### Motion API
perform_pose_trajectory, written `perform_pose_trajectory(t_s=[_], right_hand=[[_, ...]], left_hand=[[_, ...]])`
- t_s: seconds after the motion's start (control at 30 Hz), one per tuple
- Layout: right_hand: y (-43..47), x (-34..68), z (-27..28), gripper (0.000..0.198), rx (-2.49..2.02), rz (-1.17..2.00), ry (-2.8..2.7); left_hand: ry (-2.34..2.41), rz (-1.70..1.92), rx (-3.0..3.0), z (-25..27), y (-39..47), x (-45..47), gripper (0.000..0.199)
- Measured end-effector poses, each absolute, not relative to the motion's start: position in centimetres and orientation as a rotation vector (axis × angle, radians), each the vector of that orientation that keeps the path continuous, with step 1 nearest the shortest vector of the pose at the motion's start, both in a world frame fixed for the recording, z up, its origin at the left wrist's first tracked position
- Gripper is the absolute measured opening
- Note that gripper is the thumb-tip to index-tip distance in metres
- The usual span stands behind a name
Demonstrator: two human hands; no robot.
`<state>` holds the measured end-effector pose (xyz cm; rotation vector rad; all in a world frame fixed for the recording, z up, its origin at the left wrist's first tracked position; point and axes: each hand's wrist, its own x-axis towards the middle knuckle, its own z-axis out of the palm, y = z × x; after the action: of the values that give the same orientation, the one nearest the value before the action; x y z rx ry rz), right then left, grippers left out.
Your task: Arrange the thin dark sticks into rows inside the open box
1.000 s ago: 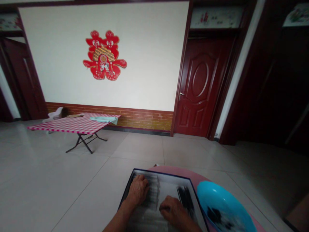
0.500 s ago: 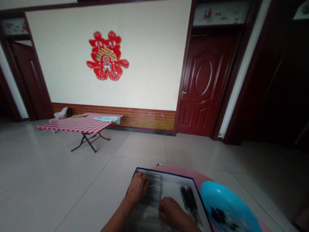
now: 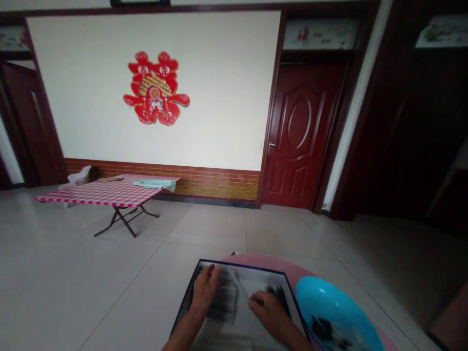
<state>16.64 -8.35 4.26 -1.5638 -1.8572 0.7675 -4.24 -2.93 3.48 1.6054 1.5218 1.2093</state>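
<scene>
As a pale strip (image 3: 240,284) slants across the tray (image 3: 256,281), one end is pinched

I have the right hand (image 3: 268,309) closed on the strip's near end; the left hand (image 3: 205,288) curls by the tray's far left corner, holding what I cannot tell. I judge the strip light, bendable, best held by an end. Pink table (image 3: 268,262) beneath, blue basin (image 3: 331,298) beside the right edge; tiled floor (image 3: 199,229), white wall (image 3: 226,92) beyond.

red wall ornament (image 3: 156,90) | checked folding table (image 3: 91,195), pale cloth (image 3: 155,184) lying on it | closed dark-red door (image 3: 300,131)
</scene>
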Motion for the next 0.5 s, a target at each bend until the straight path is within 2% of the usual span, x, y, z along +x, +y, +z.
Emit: perform_pose_trajectory(t_s=[0.13,0.27,0.37,0.43,0.5], right_hand=[[-8.8,14.9,3.3,0.022,-1.579,0.827,-1.727],[-8.5,14.5,2.2,0.023,-1.509,0.846,-1.785],[-7.2,16.9,1.7,0.024,-1.619,0.557,-1.880],[-6.2,19.0,1.3,0.025,-1.767,0.347,-1.869],[-5.5,20.6,1.0,0.022,-1.857,0.274,-1.837]], left_hand=[[1.186,1.179,1.204,2.5,-3.0,-0.5,0.056],[1.175,1.260,1.131,2.3,-2.4,2.2,0.058],[1.236,1.332,1.220,2.2,-2.2,2.7,0.049],[1.338,1.404,1.445,1.7,-2.3,2.7,0.038],[1.455,1.451,1.775,0.8,-2.6,2.7,0.031]])
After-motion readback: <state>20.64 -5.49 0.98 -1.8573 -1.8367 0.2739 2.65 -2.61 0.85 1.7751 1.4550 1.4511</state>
